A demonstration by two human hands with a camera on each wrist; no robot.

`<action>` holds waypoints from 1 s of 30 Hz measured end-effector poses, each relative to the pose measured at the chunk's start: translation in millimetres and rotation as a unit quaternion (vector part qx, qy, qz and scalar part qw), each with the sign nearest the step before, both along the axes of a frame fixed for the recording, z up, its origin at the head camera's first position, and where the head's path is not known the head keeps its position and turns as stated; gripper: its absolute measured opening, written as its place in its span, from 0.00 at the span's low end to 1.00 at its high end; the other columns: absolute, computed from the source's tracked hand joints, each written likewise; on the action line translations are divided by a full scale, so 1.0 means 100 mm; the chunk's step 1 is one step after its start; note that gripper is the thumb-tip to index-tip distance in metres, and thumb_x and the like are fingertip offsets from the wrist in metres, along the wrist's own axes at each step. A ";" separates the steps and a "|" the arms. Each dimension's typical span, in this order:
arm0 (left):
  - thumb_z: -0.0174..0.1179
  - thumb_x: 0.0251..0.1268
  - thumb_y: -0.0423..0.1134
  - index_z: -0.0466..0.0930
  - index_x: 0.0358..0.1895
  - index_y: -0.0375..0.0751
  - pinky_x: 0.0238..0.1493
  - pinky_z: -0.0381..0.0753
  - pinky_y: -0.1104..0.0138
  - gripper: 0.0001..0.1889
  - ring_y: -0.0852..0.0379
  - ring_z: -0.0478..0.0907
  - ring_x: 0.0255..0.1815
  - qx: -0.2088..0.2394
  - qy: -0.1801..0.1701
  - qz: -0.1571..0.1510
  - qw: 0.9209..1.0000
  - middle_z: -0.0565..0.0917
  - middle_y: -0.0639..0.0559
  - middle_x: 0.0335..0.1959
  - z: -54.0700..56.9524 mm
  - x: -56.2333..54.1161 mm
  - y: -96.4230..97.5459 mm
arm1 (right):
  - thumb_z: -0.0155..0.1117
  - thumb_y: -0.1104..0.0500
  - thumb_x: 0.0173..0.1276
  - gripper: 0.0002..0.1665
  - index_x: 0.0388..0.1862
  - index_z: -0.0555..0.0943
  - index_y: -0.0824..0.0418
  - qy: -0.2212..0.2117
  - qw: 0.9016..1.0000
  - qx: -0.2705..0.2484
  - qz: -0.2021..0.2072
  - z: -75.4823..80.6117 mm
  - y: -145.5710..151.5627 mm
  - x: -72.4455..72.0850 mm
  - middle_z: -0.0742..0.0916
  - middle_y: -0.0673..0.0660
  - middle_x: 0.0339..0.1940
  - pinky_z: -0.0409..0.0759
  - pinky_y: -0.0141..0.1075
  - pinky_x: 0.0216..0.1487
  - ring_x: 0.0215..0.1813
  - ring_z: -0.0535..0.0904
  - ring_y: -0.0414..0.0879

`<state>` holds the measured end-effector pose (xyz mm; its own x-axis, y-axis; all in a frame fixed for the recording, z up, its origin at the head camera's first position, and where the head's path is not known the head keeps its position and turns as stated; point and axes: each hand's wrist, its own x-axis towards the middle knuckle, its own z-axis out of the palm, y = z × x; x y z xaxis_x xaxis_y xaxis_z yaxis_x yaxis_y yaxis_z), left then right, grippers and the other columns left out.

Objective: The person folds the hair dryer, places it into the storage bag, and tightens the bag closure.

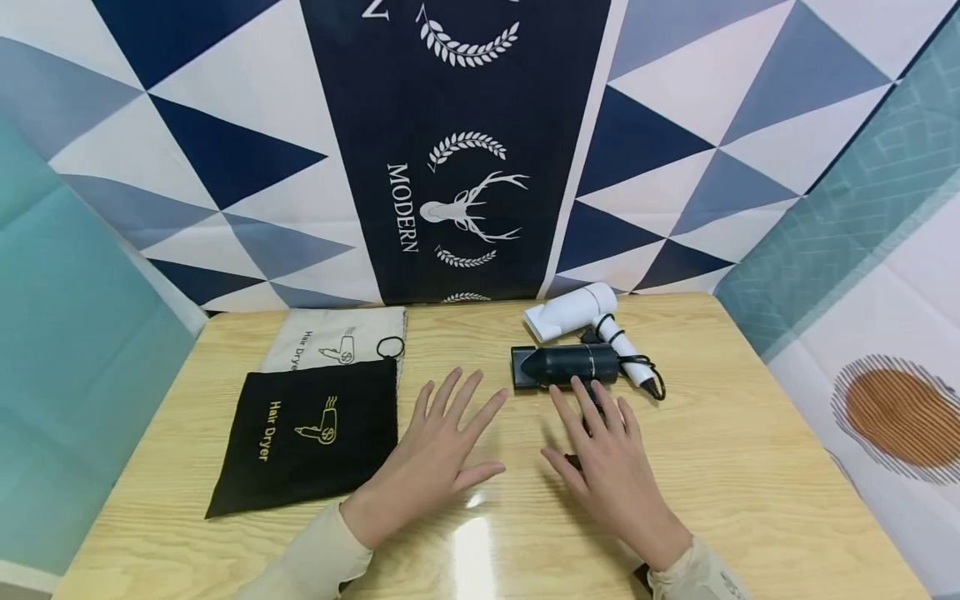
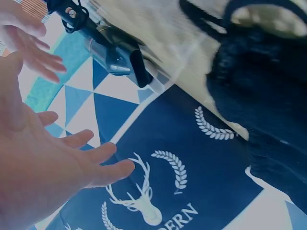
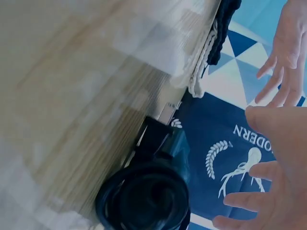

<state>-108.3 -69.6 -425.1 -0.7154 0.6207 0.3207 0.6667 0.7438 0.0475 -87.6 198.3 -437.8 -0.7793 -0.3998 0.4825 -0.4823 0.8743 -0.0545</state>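
My left hand (image 1: 435,450), fingers spread and holding nothing, hovers over the table's middle beside a black drawstring bag (image 1: 315,433) printed "Hair Dryer". A similar white bag (image 1: 345,329) lies partly beneath the black one, toward the back. On the right, my other hand (image 1: 611,467) also has extended fingers and an empty palm. Its fingertips overlap the lower side of a black hair dryer (image 1: 570,367) in the head view, hiding much of that dryer's handle. Behind lies a white hair dryer (image 1: 573,311) with its cord wrapped at the handle.
The wooden table (image 1: 750,467) meets a patterned cloth backdrop (image 1: 465,150) along its back edge. Cloth hangings also stand at the left and right. A black hair tie-like loop (image 1: 390,347) lies at the white bag's right edge.
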 end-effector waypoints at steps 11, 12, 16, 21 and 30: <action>0.50 0.74 0.62 0.42 0.81 0.55 0.70 0.59 0.41 0.41 0.41 0.52 0.78 0.000 0.008 -0.015 1.000 0.52 0.41 0.79 0.04 -0.06 0.09 | 0.69 0.44 0.64 0.47 0.78 0.63 0.56 -0.044 0.999 0.004 -0.024 -0.07 0.06 0.02 0.69 0.68 0.73 0.66 0.65 0.63 0.70 0.64 0.71; 0.48 0.74 0.62 0.41 0.81 0.55 0.70 0.59 0.41 0.40 0.41 0.52 0.77 -0.001 0.006 -0.015 1.000 0.52 0.41 0.79 0.04 -0.06 0.09 | 0.70 0.44 0.64 0.47 0.77 0.63 0.56 -0.049 0.998 0.006 -0.025 -0.08 0.07 0.02 0.70 0.69 0.73 0.67 0.64 0.62 0.70 0.64 0.71; 0.46 0.76 0.61 0.41 0.81 0.55 0.70 0.61 0.42 0.39 0.42 0.54 0.77 0.004 0.004 -0.018 1.000 0.54 0.41 0.78 0.07 -0.06 0.10 | 0.70 0.45 0.65 0.45 0.76 0.64 0.58 -0.069 0.997 0.007 -0.027 -0.09 0.10 0.02 0.70 0.69 0.72 0.70 0.65 0.60 0.69 0.65 0.71; 0.44 0.77 0.61 0.43 0.81 0.54 0.69 0.62 0.43 0.37 0.44 0.56 0.76 0.018 0.007 -0.021 1.000 0.57 0.41 0.77 0.12 -0.09 0.12 | 0.69 0.45 0.66 0.43 0.74 0.68 0.61 -0.064 0.997 0.012 -0.044 -0.04 0.19 0.00 0.73 0.70 0.68 0.75 0.63 0.54 0.64 0.71 0.70; 0.42 0.77 0.61 0.47 0.81 0.53 0.69 0.63 0.43 0.35 0.44 0.58 0.74 0.034 -0.003 -0.021 0.999 0.59 0.41 0.75 0.20 -0.14 0.14 | 0.68 0.51 0.69 0.32 0.64 0.74 0.69 -0.069 0.995 0.024 -0.064 0.04 0.29 -0.07 0.82 0.70 0.53 0.83 0.53 0.41 0.48 0.83 0.62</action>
